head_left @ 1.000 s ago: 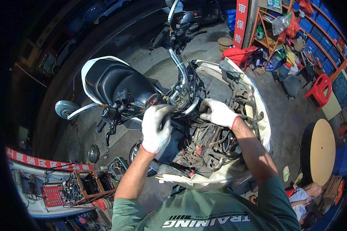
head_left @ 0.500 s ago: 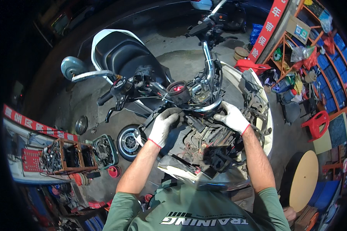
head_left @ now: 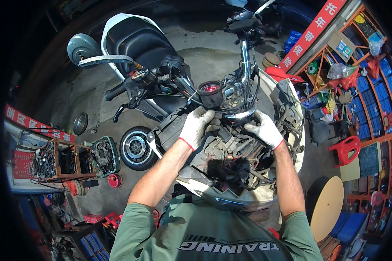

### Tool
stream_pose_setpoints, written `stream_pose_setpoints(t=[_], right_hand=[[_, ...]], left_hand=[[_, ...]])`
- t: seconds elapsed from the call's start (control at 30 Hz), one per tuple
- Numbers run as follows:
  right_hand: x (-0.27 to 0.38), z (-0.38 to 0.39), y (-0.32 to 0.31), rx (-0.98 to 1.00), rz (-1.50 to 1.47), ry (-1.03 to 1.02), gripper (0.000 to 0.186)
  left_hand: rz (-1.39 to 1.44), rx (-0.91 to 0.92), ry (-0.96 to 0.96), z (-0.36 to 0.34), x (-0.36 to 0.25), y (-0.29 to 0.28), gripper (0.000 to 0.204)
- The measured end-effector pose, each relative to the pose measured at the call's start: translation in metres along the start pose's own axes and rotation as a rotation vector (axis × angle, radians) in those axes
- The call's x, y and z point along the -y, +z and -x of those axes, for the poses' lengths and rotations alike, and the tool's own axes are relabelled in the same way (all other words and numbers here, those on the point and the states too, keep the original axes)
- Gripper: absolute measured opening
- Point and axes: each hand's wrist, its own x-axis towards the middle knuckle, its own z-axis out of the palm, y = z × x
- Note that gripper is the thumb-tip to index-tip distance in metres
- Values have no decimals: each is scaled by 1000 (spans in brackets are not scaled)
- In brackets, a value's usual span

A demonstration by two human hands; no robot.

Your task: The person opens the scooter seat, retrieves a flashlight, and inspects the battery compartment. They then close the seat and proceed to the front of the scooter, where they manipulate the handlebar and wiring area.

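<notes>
**Both gloved hands now close in under the handlebar**

The scooter's stripped front end [head_left: 239, 165], all exposed wiring and brackets, sits nearer the frame's centre than a second ago. The left hand [head_left: 197, 126], in a white knit glove, has shifted from the open bodywork to curl around the dark parts below the round black speedometer [head_left: 210, 92]; the right hand [head_left: 264, 129] grips beside it, fingers bent. The green plastic crate [head_left: 102, 155] on the floor holds dark metal parts.

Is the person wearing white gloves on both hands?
Yes, the left hand and the right hand each wear a white glove as they rest on the scooter's open front wiring.
</notes>
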Motion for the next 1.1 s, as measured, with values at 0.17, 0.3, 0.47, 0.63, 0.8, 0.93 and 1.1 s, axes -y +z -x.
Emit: stream_pose_setpoints(t=[0.17,0.3,0.47,0.63,0.8,0.93,1.1], right_hand=[[-9,-3,2,1,-66,-20,54],[-5,-3,6,-19,22,-58,56],[-3,-3,8,-33,59,-19,58],[4,-2,4,-15,89,-19,56],[-5,-4,2,20,29,-39,53],[-3,-3,-2,17,-125,-48,48],[-1,-1,-7,-12,-238,-43,41]], left_hand=[[-51,4,57,-5,5,3,19],[-116,36,12,-3,3,8,24],[-139,239,-110,-5,-2,10,34],[122,307,-218,-9,1,16,25],[230,334,-254,-14,6,13,22],[177,283,-225,-10,3,19,23],[6,249,-129,-9,5,11,24]])
